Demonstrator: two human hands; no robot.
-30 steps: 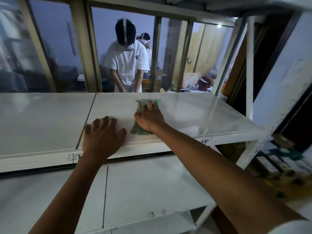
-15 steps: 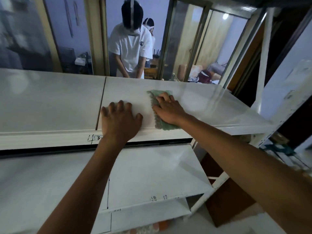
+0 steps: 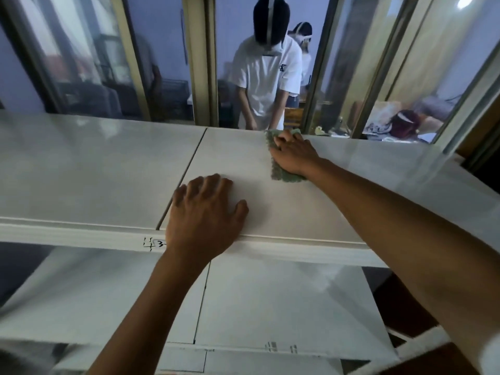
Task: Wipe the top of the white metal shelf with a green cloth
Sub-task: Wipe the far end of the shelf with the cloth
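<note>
From the head camera, the white metal shelf (image 3: pixel 338 185) fills the middle of the view, its top made of 2 panels that meet at a dark seam running from the front edge toward the back. The right hand (image 3: pixel 293 155) lies flat on the green cloth (image 3: pixel 281 173), fingers stretched forward and pressing it down on the right panel; the cloth reaches to the far edge of the shelf top, with a green strip showing to the left of the hand and more peeking out past the fingertips. The left hand (image 3: pixel 205 215) rests palm down on the same panel near the front edge, just right of the seam, fingers spread and relaxed, holding nothing (its wrist crosses the front lip of the shelf). Black handwritten marks (image 3: pixel 154 243) sit on that front lip just left of the left wrist. Below the top, a lower shelf (image 3: pixel 284 307) of the same white metal shows, also split by a seam. Beyond the shelf stands a glass partition with gold-coloured frames (image 3: pixel 201 60), and behind it a person in a white T-shirt (image 3: pixel 267 74) bends forward, with a 2nd person partly hidden behind.
</note>
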